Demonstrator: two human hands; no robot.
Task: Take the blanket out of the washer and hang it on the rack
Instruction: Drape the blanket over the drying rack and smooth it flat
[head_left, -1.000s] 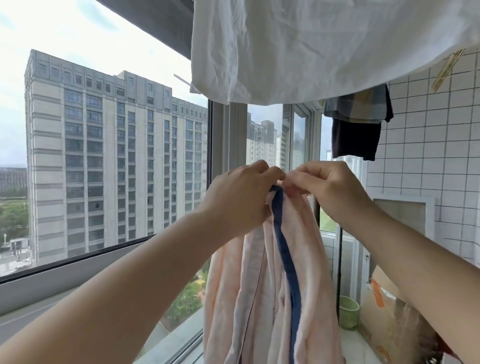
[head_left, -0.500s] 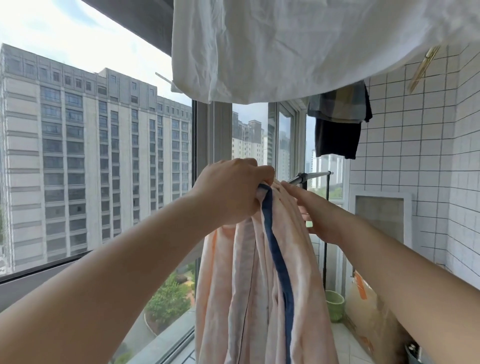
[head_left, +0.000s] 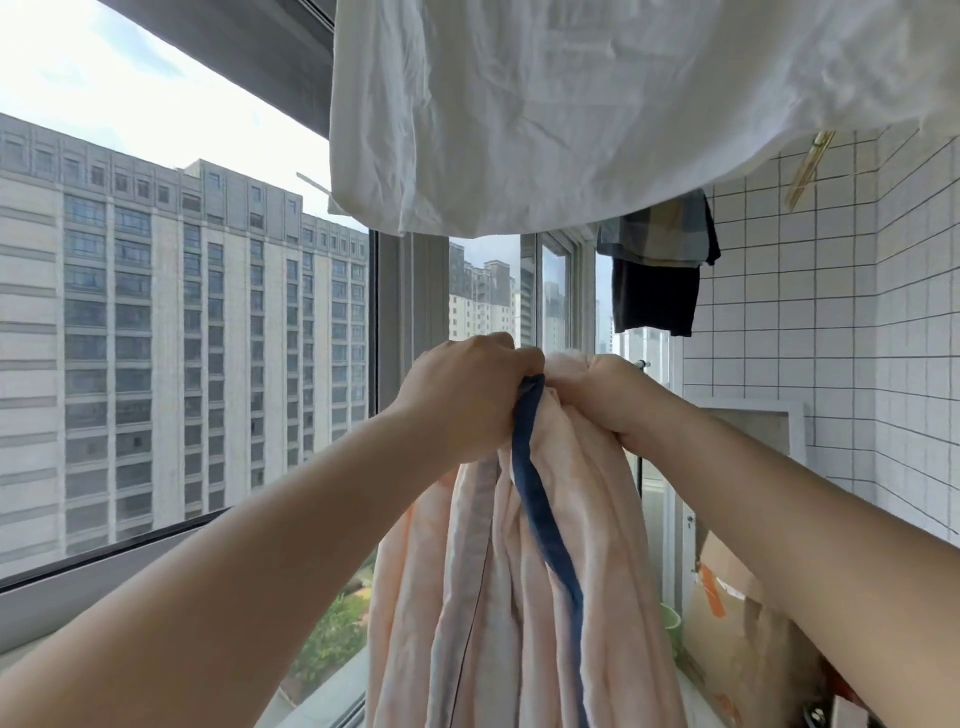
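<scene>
Both hands bunch blanket (head_left: 524, 571) top: left hand (head_left: 462, 397) and right hand (head_left: 605, 397) grip it, touching; cloth hangs straight down; rack bar (head_left: 640, 365) just far-right.

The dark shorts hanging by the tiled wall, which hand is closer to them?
Right. The right hand grips the blanket below and just left of the shorts; the left hand grips it farther left.
</scene>
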